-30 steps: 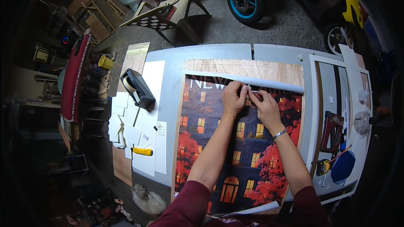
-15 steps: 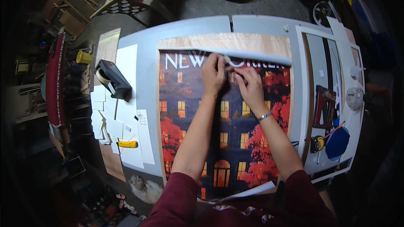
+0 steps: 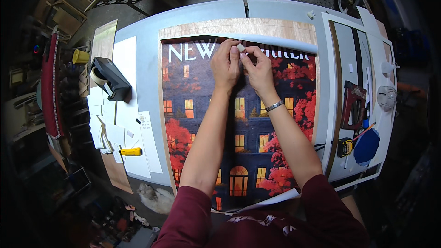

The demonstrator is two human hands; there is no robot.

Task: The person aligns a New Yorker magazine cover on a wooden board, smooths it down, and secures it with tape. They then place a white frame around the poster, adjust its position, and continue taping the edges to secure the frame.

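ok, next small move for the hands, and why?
Probably leave the small whitish piece to the left hand, so the right hand can flatten the curled white paper edge: both hands meet at that piece, while the edge lies rolled along the dark printed poster's top.

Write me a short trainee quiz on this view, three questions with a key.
1. True or false: the yellow cutter lies to the left of the poster.
2. What sits at the fingertips of the left hand and right hand? A) tape measure B) small pale piece C) tape dispenser
3. Which wrist wears a bracelet?

Key: 1. True. 2. B. 3. The right.
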